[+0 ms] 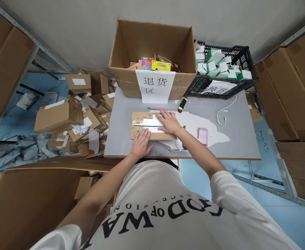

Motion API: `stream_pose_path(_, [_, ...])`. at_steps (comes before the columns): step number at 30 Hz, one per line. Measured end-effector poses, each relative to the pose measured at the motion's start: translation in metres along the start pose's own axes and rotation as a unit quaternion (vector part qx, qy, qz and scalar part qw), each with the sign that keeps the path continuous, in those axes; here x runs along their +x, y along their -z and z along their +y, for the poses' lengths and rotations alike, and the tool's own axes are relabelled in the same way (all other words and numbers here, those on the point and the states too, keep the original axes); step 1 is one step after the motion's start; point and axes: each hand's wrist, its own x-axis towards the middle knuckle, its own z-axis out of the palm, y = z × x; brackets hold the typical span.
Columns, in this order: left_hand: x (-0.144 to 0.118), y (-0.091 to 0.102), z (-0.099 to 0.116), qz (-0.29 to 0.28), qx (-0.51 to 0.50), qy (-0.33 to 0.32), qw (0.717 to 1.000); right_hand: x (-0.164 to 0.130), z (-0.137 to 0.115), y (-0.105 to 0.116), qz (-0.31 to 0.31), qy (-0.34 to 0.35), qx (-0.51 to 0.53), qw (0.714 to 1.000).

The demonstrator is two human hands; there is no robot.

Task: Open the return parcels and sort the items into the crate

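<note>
A small flat cardboard box (136, 133) lies on the grey table, with white labels and strips of clear tape across its top. A dark seam runs along its middle. My left hand (141, 142) rests on the box's near edge, fingers stretched out flat. Further right, my right hand (169, 121) lies on the top with its fingers spread. Neither hand is closed around anything. Just beyond the right hand is a black and yellow utility knife (182, 105). A pink rectangular item (202, 137), partly blurred, sits right of my right forearm.
Behind stands a large open carton (127, 81) holding colourful packages, beside a black crate (248, 66) of green-white boxes. A white cable (221, 114) lies on the table (243, 139). Opened boxes (60, 114) pile up at left; another large carton (37, 201) stands nearer.
</note>
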Motion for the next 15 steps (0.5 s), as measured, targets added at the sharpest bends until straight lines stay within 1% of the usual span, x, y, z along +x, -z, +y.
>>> stream_pose_path(2, [0.0,0.001,0.0,-0.003,-0.003,0.0,1.0,0.009,-0.006,-0.003,-0.03,0.015,-0.033,0.999])
stream_pose_path(5, [0.001,0.001,0.0,-0.008,-0.008,-0.002,1.0,0.011,-0.01,-0.01,-0.038,0.034,-0.075,0.996])
stream_pose_path(7, [0.0,0.001,-0.001,-0.01,-0.011,-0.003,1.0,0.012,-0.01,-0.01,-0.042,0.053,-0.09,0.994])
stream_pose_path(9, [0.0,0.002,-0.003,-0.011,-0.01,-0.003,1.0,0.013,-0.01,-0.004,-0.052,0.073,-0.09,0.992])
stream_pose_path(11, [0.0,0.002,-0.004,-0.011,-0.007,-0.003,1.0,0.017,-0.009,0.007,-0.072,0.084,-0.079,0.991])
stream_pose_path(15, [-0.001,0.003,-0.007,-0.014,0.001,-0.006,1.0,0.027,-0.002,0.033,-0.128,0.045,-0.052,0.989])
